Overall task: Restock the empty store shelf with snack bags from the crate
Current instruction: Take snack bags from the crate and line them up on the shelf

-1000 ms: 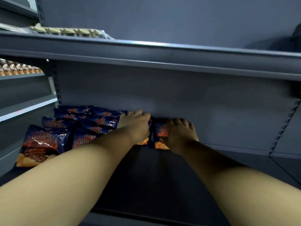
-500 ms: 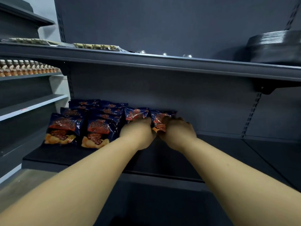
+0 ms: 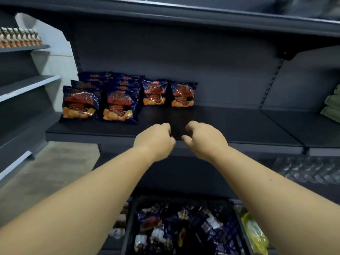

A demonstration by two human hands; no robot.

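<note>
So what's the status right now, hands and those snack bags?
Left hand and right hand empty, loosely curled. Snack bags upright on shelf. Crate below, stocked. Nothing in the way.

Small bottles [image 3: 19, 38] line a left shelf; green packs [image 3: 332, 105] sit right.

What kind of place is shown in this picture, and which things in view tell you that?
Most likely a shop aisle during restocking. Dark metal shelving carries matching snack bags standing in rows, bottles line a neighbouring shelf, and a crate of more packets sits on the floor below the person's arms.
</note>
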